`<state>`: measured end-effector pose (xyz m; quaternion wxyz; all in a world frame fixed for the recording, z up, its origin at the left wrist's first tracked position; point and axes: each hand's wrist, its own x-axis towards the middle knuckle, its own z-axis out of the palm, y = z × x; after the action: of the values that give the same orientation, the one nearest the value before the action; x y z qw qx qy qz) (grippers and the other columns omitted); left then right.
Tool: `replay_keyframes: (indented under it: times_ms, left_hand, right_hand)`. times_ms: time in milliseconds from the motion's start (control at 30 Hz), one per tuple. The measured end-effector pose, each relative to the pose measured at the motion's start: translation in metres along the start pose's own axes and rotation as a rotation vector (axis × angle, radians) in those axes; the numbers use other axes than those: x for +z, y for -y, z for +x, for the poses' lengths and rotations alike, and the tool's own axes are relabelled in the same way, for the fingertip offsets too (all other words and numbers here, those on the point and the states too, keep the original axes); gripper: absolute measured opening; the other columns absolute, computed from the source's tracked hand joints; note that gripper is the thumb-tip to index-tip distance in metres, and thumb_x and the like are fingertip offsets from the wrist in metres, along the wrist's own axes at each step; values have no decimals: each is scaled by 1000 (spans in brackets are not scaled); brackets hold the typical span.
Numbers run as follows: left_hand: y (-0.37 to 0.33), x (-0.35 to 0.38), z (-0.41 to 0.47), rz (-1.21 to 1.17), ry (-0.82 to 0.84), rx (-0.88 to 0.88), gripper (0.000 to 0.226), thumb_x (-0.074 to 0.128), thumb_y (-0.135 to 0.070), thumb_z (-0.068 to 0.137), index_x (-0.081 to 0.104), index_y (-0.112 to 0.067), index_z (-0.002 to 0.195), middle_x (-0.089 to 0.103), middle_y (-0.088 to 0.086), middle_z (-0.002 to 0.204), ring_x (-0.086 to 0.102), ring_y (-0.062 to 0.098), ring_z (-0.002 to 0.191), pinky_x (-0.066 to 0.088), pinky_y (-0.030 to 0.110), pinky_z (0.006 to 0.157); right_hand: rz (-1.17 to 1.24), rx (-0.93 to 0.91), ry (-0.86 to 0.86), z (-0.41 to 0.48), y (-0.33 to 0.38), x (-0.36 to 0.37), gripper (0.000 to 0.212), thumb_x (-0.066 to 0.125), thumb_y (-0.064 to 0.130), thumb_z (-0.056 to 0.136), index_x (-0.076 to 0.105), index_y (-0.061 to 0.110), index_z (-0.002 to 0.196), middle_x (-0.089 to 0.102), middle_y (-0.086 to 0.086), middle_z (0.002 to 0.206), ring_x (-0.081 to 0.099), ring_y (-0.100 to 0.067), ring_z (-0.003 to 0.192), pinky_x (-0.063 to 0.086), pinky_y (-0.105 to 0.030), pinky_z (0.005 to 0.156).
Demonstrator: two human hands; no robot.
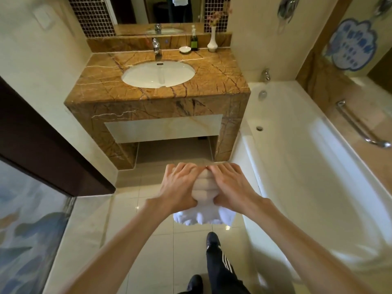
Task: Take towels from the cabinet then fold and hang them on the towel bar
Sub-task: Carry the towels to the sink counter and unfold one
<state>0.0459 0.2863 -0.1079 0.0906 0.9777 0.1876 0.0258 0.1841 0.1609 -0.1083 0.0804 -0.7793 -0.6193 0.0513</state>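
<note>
A stack of folded white towels (204, 193) is held out in front of me above the tiled floor, with a loose towel edge hanging beneath it. My left hand (180, 185) grips the stack's left side, fingers spread over the top. My right hand (230, 184) grips the right side the same way. The fingertips of both hands nearly meet on top. A metal bar (358, 126) is fixed to the wall along the bathtub at the right. Below the marble vanity (161, 92) is an open recess (174, 149) with nothing visible in it.
A white bathtub (307, 158) fills the right side. The vanity holds a sink (158, 74), a tap, a soap dish, a dark bottle and a white vase (212, 40). A dark door (42, 141) stands at the left. My shoes (213, 240) are on the glossy floor.
</note>
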Motion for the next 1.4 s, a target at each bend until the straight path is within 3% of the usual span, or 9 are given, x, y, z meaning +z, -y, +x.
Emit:
replay_keyframes:
  times_ms: [233, 433, 600, 833, 967, 1200, 1400]
  left_hand:
    - [9, 3, 84, 30, -30, 2, 82, 67, -43, 57, 38, -35, 133, 51, -11, 116, 48, 17, 107, 33, 35, 89]
    - [22, 5, 142, 85, -65, -15, 85, 71, -47, 50, 43, -32, 129, 55, -10, 111, 53, 18, 99, 38, 36, 82]
    - [37, -1, 179, 77, -44, -43, 82, 70, -48, 56, 41, -31, 131, 53, -8, 114, 50, 19, 103, 34, 36, 86]
    - [72, 0, 239, 75, -34, -72, 83, 69, -52, 56, 42, -30, 131, 55, -7, 114, 51, 21, 104, 35, 38, 87]
    - [102, -5, 282, 63, -24, -65, 79, 67, -53, 59, 42, -32, 131, 54, -9, 117, 50, 21, 106, 35, 37, 87]
    - [154, -29, 356, 6, 1, -22, 83, 65, -50, 64, 35, -31, 139, 48, -7, 124, 44, 22, 112, 31, 38, 91]
    - [186, -42, 416, 32, -81, 48, 83, 73, -44, 55, 45, -25, 131, 57, 0, 117, 52, 29, 107, 36, 45, 86]
  right_hand:
    - [14, -1, -81, 56, -65, -2, 65, 68, 29, 55, 50, 17, 116, 57, 2, 104, 56, -21, 97, 42, -35, 89]
    - [16, -34, -63, 106, -110, -6, 65, 68, 31, 57, 47, 19, 117, 55, 4, 105, 54, -20, 96, 42, -36, 90]
    - [33, -54, -49, 144, -132, -11, 67, 75, 34, 58, 50, 17, 118, 58, 0, 106, 56, -22, 96, 44, -37, 89]
    - [-8, -40, 13, 209, -160, -13, 67, 69, 32, 59, 48, 18, 120, 55, 1, 110, 52, -22, 101, 40, -37, 92]
    - [-21, -27, 3, 256, -176, -19, 59, 66, 30, 57, 49, 18, 112, 53, 2, 102, 53, -24, 96, 39, -38, 88]
    - [-35, -26, -30, 337, -201, -35, 63, 66, 28, 56, 49, 18, 116, 54, 2, 106, 53, -22, 100, 38, -36, 88]
    - [-49, -10, -67, 392, -227, -52, 72, 70, 27, 53, 50, 16, 121, 56, -1, 108, 54, -25, 101, 39, -40, 87]
